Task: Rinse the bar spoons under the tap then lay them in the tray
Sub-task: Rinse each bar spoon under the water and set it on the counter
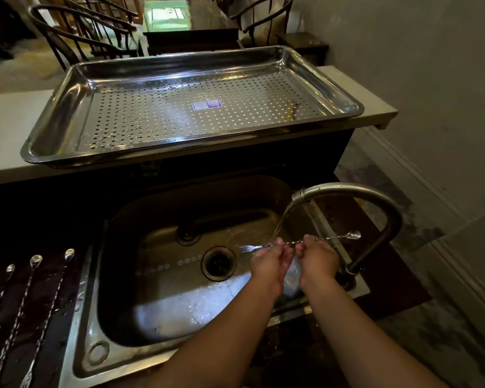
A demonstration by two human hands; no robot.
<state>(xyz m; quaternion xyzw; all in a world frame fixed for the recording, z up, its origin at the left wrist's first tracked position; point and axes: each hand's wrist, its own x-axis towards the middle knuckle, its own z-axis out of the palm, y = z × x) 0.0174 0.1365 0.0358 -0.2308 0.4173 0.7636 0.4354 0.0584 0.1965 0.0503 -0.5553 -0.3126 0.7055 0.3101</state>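
A long twisted bar spoon (339, 238) with a fork at its left end and a small bowl at its right end lies level under the running water of the curved tap (356, 191). My left hand (269, 259) pinches its stem near the fork. My right hand (317, 256) pinches the stem further right. Both hands are over the steel sink (157, 281). Three more bar spoons (25, 292) lie side by side on the dark counter left of the sink. The perforated steel tray (67, 113) sits on the pale ledge behind the sink, with no spoons in it.
A sticker (206, 104) and a yellowish smear mark the tray floor. The sink drain (218, 263) lies left of my hands. Dark chairs and a table stand beyond the ledge. A wall runs along the right side.
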